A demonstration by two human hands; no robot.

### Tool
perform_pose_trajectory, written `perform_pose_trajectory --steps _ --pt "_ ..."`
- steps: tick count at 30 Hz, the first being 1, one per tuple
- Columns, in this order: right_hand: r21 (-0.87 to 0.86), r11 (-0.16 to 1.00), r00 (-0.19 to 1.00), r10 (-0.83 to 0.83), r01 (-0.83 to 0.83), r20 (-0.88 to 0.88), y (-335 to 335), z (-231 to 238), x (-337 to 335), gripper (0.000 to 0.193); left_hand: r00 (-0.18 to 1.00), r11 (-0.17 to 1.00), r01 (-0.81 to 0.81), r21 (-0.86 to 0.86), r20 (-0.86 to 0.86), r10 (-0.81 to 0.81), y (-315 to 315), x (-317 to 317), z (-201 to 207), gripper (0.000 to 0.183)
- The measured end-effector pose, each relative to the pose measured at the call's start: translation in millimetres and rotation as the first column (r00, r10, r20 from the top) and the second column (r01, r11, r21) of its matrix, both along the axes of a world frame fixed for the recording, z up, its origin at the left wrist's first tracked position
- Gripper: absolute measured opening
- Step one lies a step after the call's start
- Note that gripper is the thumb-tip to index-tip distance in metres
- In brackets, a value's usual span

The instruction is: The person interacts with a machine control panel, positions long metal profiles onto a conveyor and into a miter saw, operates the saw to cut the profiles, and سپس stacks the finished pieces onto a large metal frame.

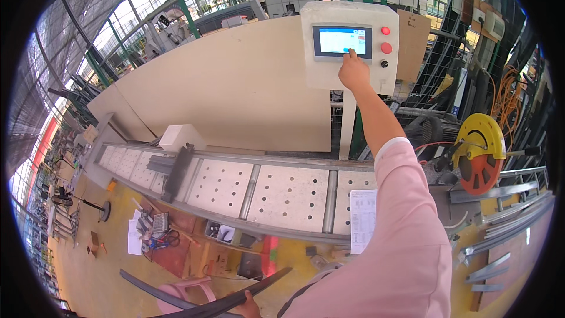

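Note:
My right hand (pixel 355 73) reaches up to a touchscreen (pixel 341 42) on a pale control box (pixel 318 72). Its index finger is stretched out onto the lower part of the screen; the other fingers look curled, with nothing in them. At the bottom edge, my left hand (pixel 251 306) is closed round a long dark profile strip (pixel 259 287), which slants up to the right. A second dark strip (pixel 150 287) crosses behind it on the left; whether I hold that one too is hard to tell. Red buttons (pixel 385 47) and a black knob (pixel 384 64) sit right of the screen.
A long conveyor bench (pixel 288 197) with perforated plates and rollers runs across the middle, a printed sheet (pixel 363 218) on it. At right stands a cut-off saw (pixel 479 153) with a yellow guard, near metal profiles (pixel 512 229). A pink stool (pixel 188 294) stands below.

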State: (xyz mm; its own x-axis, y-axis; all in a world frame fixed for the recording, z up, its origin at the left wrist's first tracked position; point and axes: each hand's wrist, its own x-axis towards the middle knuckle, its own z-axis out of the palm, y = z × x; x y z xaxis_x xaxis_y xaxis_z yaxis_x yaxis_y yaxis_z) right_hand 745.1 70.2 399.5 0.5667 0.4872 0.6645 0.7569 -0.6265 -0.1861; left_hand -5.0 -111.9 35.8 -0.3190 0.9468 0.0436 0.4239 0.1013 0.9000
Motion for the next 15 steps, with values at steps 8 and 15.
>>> perform_pose_trajectory --steps 8,15 --pt "0.023 1.000 0.999 0.020 -0.019 -0.042 -7 3 -21 0.031 0.983 0.981 0.173 0.085 0.037 -0.177 -8 -7 -10 0.074" --pt "-0.033 0.999 0.999 0.018 -0.020 -0.050 -11 2 -17 0.032 0.977 0.977 0.210 0.027 -0.032 -0.209 -11 -4 21 0.079"
